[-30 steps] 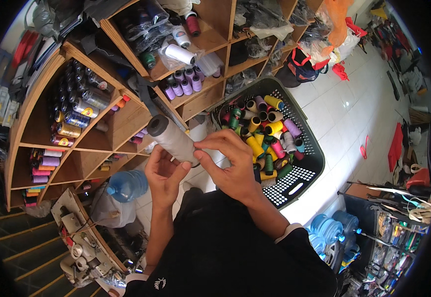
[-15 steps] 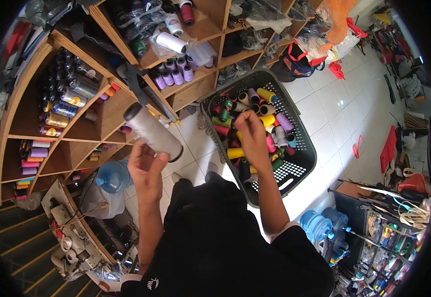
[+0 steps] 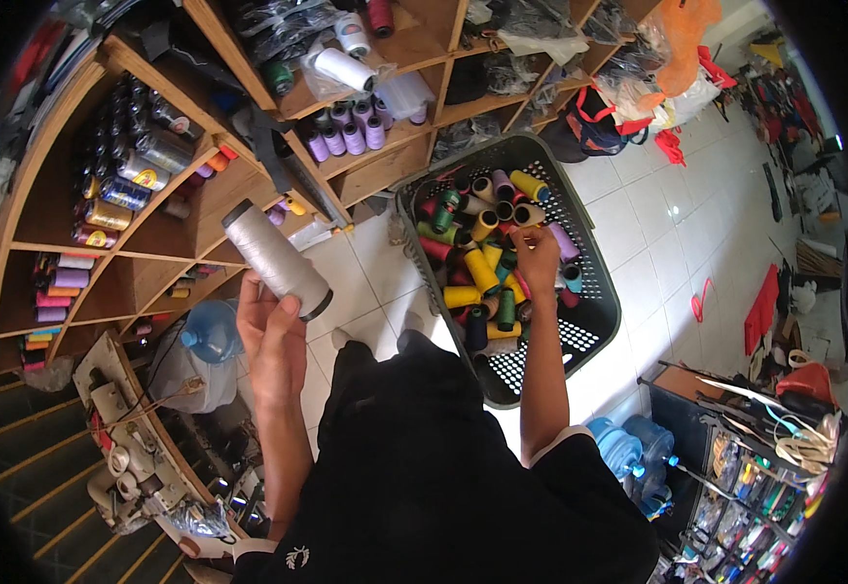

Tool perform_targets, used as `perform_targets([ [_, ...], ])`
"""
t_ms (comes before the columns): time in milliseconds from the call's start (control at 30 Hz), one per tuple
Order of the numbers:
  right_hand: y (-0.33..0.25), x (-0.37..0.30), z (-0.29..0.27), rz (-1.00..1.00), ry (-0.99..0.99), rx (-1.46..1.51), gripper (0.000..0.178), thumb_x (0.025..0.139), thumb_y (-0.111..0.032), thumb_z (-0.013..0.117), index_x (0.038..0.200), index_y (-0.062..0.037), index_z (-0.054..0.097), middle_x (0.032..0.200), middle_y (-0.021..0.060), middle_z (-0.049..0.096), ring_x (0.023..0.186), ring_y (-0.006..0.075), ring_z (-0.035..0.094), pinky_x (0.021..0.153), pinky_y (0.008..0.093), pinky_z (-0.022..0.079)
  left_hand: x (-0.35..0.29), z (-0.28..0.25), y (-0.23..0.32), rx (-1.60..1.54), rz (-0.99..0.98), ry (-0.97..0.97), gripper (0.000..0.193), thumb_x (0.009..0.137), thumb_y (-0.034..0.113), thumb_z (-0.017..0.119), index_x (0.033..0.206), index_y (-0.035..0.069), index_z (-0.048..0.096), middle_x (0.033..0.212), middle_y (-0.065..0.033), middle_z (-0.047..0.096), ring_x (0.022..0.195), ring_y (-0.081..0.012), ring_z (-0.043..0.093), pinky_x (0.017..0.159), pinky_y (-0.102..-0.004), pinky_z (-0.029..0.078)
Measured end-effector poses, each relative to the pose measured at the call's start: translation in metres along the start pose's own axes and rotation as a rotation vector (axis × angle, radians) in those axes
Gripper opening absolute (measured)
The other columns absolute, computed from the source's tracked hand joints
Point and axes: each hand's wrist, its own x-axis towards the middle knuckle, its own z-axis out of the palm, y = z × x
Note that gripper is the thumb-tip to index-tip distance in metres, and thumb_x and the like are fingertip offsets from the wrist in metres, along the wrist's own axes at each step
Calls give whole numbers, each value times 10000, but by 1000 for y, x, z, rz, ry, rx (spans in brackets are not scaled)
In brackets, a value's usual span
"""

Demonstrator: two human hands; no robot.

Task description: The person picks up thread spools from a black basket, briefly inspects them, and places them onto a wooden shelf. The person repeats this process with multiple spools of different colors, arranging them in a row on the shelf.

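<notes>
My left hand [image 3: 270, 343] grips a large spool of white thread [image 3: 276, 258] by its lower end, holding it tilted in front of the wooden shelves [image 3: 156, 238]. My right hand [image 3: 538, 261] reaches down into a dark plastic basket [image 3: 594, 321] on the tiled floor. That basket is full of thread spools [image 3: 477, 273] in yellow, green, red, purple and black. The fingers rest among the spools; whether they hold one is hidden.
The wooden shelves carry purple cones [image 3: 341, 136], metallic spools [image 3: 122, 185] and bagged goods. A blue water bottle [image 3: 212, 331] stands at the lower left, more blue bottles [image 3: 633, 448] at the lower right. Bags [image 3: 599, 127] and red items lie on the white tiles.
One second ago both hands were on the white spool. My right hand let go and moved right into the basket. My left hand kept the spool and swung it left.
</notes>
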Motion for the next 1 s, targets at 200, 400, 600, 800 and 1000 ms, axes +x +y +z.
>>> perform_targets([
  [200,-20,5,4,-68,111,-57,168,743,-160,752,774,-5,694,813,138,601,747,261,589,674,355,466,1,7,4,-75,-31,-9,595,833,272,693,1295,54,386,1145,-106,559,1045,-251,585,871,-383,476],
  [400,5,19,-4,-86,52,-115,189,772,-175,734,777,9,692,818,139,570,772,285,576,713,372,454,-2,9,8,-61,-3,-57,743,794,391,727,1338,64,341,1174,-74,532,962,-273,613,860,-397,503],
  [600,-62,0,-21,-36,-30,-15,145,837,-139,677,886,-3,686,887,115,595,778,213,606,698,298,483,-4,5,7,-58,68,-23,860,660,499,782,1276,76,356,1175,-46,504,969,-209,587,838,-380,517],
  [800,-201,-47,1,-293,-249,504,157,779,-38,696,932,-17,662,908,99,622,789,161,607,714,263,480,1,10,4,-38,162,32,889,544,519,822,1176,84,373,1027,-42,555,865,-186,617,776,-370,537],
  [1000,-287,-78,-9,-560,-422,582,246,748,-10,716,990,-25,674,900,116,635,811,233,627,710,302,495,2,8,8,-72,217,-8,855,557,436,864,1156,72,374,1119,-63,524,997,-158,563,844,-305,505],
])
